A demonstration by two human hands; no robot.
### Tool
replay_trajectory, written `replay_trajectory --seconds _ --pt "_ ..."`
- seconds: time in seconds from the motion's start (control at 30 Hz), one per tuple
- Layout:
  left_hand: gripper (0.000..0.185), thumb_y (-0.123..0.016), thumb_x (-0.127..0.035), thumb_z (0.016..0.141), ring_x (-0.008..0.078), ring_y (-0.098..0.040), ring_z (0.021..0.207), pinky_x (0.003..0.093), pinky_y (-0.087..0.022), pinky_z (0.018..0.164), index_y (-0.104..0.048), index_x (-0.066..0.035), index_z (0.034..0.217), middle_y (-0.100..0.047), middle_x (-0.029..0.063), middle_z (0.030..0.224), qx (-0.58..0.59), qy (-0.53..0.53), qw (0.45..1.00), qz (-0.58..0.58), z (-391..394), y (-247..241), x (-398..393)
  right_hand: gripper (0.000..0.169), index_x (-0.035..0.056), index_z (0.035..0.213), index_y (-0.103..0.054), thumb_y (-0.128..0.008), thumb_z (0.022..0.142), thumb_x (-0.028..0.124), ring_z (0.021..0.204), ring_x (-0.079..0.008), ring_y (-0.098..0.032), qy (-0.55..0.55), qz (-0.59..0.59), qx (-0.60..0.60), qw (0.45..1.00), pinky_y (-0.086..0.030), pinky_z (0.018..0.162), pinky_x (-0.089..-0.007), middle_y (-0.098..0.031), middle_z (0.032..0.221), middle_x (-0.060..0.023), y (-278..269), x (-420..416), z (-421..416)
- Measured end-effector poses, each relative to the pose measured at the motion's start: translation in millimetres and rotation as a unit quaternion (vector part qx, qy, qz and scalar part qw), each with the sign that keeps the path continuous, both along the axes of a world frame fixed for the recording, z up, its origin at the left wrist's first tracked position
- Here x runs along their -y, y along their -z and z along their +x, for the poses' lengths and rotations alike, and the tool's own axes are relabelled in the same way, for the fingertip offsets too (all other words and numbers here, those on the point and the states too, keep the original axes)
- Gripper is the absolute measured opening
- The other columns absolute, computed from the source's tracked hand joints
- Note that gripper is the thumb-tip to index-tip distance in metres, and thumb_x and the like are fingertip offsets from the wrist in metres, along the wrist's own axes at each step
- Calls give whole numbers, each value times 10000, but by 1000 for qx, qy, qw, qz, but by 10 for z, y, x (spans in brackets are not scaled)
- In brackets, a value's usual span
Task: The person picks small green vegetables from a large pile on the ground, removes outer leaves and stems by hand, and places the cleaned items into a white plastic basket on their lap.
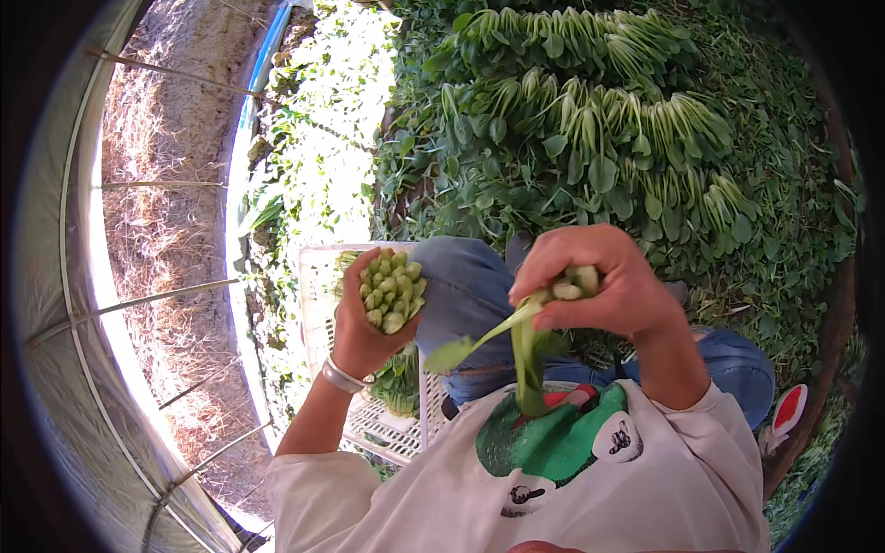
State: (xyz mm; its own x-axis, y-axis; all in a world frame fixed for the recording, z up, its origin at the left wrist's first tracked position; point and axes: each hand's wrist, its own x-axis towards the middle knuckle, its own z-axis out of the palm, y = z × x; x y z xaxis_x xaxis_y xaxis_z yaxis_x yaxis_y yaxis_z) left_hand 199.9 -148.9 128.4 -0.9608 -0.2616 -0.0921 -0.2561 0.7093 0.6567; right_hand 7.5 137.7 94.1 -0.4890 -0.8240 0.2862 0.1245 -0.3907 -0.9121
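My left hand [370, 325] is closed around a thick bunch of leafy green stalks [393, 290], their pale cut ends facing up. To its right, in front of my chest, my right hand [588, 283] grips a few more leafy greens [529, 345] by their pale bases. Their leaves hang down and out to the left over my shirt. The two hands are apart. Beneath my left arm, a white plastic crate [394, 442] holds more bundled greens [401, 387].
Rows of cut greens [594, 110] lie over a leafy bed ahead. My jeans-clad knees [460, 290] are between crate and bed. Poles and plastic sheeting [52, 276] curve along the left, beside dry straw [159, 242]. A red-and-white object [788, 411] stands at right.
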Motion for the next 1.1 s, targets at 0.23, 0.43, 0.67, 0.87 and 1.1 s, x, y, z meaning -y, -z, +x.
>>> replay_trajectory --seconds 0.23,0.43,0.67,0.87,1.1 --pt "916 -903 -119 743 283 -638 1228 388 -504 1060 -368 -84 1486 -639 164 1310 88 123 987 61 -157 -253 195 259 1 944 -664 -845 865 169 577 -101 -635 8 253 165 953 -512 557 -271 -680 735 -39 254 886 929" --pt "913 -915 -220 732 305 -654 1193 400 -507 1040 -388 -107 1469 -649 171 1279 155 206 966 -1 -379 -482 206 272 -17 994 -618 -839 855 60 737 -117 -691 113 208 157 959 -591 653 -281 -680 874 -64 387 901 1144" --pt "962 -963 -270 639 351 -684 1115 436 -531 989 -435 -90 1422 -687 174 1197 168 273 946 -45 -604 -603 242 321 -16 1043 -594 -837 875 108 768 -134 -696 209 54 268 939 -557 643 -308 -680 896 -69 403 1208 1435" --pt "853 -896 -59 687 378 -660 1129 449 -540 943 -455 -74 1417 -646 181 1235 -76 41 992 -94 45 -43 -290 263 18 1197 -601 -698 955 55 1000 -114 -573 217 42 385 896 -492 909 -311 -581 1087 -55 432 901 1633" --pt "1076 -967 -389 665 300 -637 1166 407 -531 992 -384 -10 1486 -595 181 1303 -197 -68 978 5 251 351 -412 362 20 1310 -588 -662 957 41 1001 -139 -583 233 108 148 955 -483 896 -285 -539 1086 -51 542 808 1770"
